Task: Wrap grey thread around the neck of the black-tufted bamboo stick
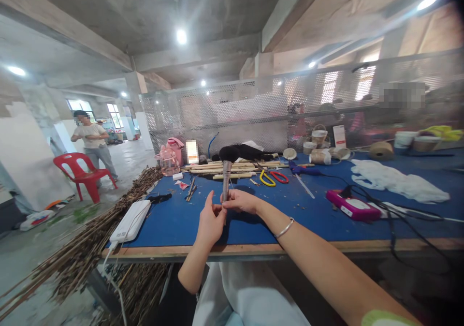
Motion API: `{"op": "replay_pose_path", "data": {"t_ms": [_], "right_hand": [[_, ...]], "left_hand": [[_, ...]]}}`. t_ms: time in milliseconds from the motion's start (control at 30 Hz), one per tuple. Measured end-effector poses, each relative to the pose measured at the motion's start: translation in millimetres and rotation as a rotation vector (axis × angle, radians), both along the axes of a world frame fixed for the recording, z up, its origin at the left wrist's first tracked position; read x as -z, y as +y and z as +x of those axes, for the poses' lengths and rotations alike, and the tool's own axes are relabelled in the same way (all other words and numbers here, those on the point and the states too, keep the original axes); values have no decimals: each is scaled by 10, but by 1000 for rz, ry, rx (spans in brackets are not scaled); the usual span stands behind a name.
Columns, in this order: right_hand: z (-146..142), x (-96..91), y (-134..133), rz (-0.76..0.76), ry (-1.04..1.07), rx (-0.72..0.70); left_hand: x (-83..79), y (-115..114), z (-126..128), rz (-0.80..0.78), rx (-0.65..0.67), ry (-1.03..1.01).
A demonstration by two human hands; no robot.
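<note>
Both my hands hold a brush (227,171) upright over the blue table (174,219): a grey handle with a black bristle head at the top. My right hand (241,201), a silver bracelet on its wrist, grips the handle with closed fingers. My left hand (211,221) pinches the lower end of the handle from the left. Just behind the brush lie several bamboo sticks (232,167), and yellow-handled and red-handled scissors (272,177) lie to the right of them.
A white power strip (130,220) lies at the table's left edge, a pink device (353,207) with black cables at the right, a white cloth (395,181) beyond. Bundles of twigs (90,239) lean left of the table. A person stands by a red chair (81,173).
</note>
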State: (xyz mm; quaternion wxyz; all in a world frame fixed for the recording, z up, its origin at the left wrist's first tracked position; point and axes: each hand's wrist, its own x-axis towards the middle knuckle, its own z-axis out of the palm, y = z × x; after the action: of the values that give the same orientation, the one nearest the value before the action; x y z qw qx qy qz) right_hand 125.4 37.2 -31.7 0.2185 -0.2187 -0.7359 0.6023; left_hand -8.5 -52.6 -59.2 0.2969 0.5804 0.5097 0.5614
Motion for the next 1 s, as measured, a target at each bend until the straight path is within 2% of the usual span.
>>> {"op": "replay_pose_path", "data": {"t_ms": [167,300,500,700,833,1000], "right_hand": [[-9,14,12,10,-6,10],[4,17,10,8,-2,14],[7,23,13,-10,5,24],[-12,14,-4,-3,7,38],[-4,11,0,2,5,41],[5,18,19,-3,10,19]], "left_hand": [[6,15,25,-19,-74,-5],[-22,-12,27,-47,-38,-58],[-57,-43,24,-49,24,-14],[1,15,35,-21,-73,-9],[16,20,9,-36,-29,-33],[-24,-20,-6,-22,3,40]]}}
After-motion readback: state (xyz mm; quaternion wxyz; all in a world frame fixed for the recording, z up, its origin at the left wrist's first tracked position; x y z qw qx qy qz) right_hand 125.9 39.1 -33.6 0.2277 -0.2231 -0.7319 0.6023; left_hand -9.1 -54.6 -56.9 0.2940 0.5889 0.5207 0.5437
